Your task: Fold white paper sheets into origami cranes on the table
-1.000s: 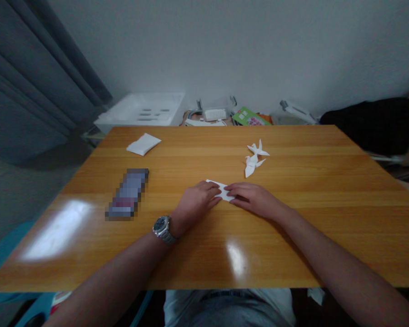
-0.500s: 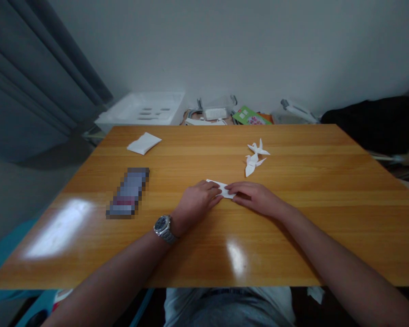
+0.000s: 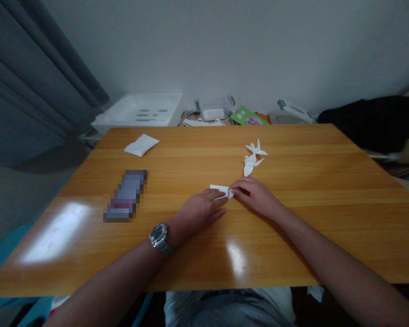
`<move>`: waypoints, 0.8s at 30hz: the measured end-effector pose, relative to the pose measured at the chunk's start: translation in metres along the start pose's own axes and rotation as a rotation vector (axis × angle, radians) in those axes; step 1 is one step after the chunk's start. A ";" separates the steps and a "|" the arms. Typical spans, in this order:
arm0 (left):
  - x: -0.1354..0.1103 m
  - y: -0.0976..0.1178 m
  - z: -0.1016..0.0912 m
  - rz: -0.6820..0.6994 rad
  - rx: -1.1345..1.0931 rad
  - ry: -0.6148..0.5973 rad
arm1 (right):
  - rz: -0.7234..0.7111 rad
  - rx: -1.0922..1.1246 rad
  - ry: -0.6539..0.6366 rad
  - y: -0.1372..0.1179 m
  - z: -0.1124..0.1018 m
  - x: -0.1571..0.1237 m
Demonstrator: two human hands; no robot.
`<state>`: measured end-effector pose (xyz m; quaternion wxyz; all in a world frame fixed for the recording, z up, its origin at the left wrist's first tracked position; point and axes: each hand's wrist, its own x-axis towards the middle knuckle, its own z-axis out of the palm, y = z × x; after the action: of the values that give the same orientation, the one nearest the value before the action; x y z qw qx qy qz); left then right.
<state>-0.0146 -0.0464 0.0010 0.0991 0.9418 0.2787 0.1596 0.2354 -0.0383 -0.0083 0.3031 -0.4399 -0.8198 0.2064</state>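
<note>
A small folded piece of white paper (image 3: 218, 188) lies on the wooden table in front of me. My left hand (image 3: 202, 208), a metal watch (image 3: 160, 237) on its wrist, rests flat with its outstretched fingertips on the paper. At the paper's right end, my right hand (image 3: 254, 193) pinches a raised corner between thumb and fingers. Just beyond that hand stand two white origami cranes (image 3: 256, 149), one close behind the other.
White folded sheets (image 3: 142, 145) lie at the table's far left. Nearer me is a blurred-out phone (image 3: 127, 196). Behind the far edge are a white plastic tray (image 3: 139, 109), a green booklet (image 3: 247, 116) and a black cloth (image 3: 368, 120).
The left hand's fingers have spread flatter, and its thumb has come away from the paper. The right hand has gone from pressing the paper to pinching its right corner, which now stands up.
</note>
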 end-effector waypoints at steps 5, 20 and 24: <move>-0.001 0.001 0.001 0.039 -0.039 0.009 | 0.093 -0.020 0.054 -0.004 0.007 -0.001; -0.001 0.007 -0.005 0.027 -0.006 -0.023 | 0.108 -0.113 0.100 -0.005 0.016 0.001; -0.001 0.007 -0.006 0.019 -0.028 -0.025 | 0.115 -0.113 0.113 -0.004 0.017 0.001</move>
<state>-0.0143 -0.0524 0.0084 0.1144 0.9449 0.2660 0.1527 0.2206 -0.0409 -0.0179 0.3112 -0.5135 -0.7852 0.1516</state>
